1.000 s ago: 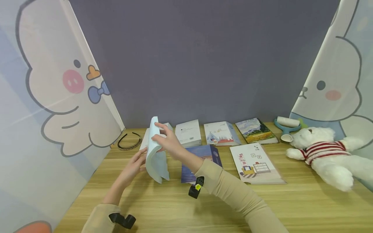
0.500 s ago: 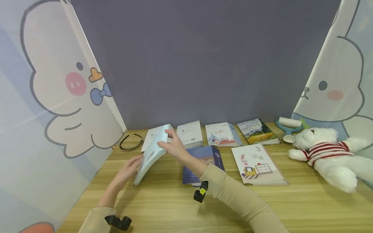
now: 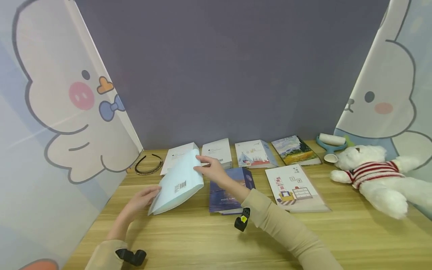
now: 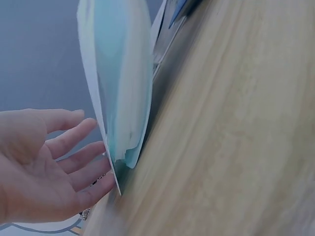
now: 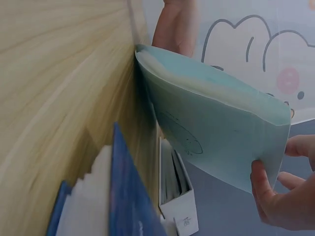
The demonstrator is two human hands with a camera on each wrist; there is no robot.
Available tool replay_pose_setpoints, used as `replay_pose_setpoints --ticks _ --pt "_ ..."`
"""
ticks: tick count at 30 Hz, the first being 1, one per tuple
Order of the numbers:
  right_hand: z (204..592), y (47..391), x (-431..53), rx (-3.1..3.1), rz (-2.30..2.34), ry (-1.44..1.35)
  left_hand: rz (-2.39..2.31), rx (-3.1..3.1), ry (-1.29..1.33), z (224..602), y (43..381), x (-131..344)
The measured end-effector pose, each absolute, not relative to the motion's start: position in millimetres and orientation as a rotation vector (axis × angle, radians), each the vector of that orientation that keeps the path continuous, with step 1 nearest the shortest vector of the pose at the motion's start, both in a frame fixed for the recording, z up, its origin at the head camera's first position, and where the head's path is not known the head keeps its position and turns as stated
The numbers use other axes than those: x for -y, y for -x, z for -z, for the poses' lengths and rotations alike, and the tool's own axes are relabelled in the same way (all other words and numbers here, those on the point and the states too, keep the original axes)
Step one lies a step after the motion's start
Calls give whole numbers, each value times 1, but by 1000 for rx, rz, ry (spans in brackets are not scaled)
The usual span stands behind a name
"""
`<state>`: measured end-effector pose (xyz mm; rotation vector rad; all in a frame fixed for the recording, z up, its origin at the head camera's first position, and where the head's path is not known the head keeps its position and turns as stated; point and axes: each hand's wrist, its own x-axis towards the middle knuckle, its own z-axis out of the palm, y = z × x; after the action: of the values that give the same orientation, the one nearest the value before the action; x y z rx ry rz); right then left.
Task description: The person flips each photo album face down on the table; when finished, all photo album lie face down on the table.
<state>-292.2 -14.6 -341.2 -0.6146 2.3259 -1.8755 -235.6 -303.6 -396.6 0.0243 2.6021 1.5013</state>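
A pale blue soft-covered book (image 3: 182,176) with a barcode on its upper face is tilted above the table, its left edge low. My right hand (image 3: 215,172) pinches its right edge, thumb on one side and fingers on the other in the right wrist view. By the lower left edge is my left hand (image 3: 140,200); in the left wrist view its loosely extended fingers (image 4: 81,174) touch the outer cover. Cream page edges (image 5: 197,83) show between the covers. Just right of the book lies a dark blue book (image 3: 224,195), partly behind my right arm.
Behind stand two white books, (image 3: 177,153) the left one partly covered, then a tent-picture book (image 3: 254,153) and a landscape-cover book (image 3: 295,150). A furniture-picture book (image 3: 297,187) lies right. A headband (image 3: 148,170) is at left; a lint roller (image 3: 330,144) and white teddy bear (image 3: 378,176) are far right.
The blue book has gone from upright and curled to tilted, with its barcode face showing. My right hand has moved right and down; my left hand has shifted left and lower.
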Motion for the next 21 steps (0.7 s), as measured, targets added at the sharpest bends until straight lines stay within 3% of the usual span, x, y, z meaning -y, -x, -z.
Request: replay_pose_setpoints --ticks 21 --pt "375 293 10 -2464 1513 583 -1262 -2766 53 396 238 317"
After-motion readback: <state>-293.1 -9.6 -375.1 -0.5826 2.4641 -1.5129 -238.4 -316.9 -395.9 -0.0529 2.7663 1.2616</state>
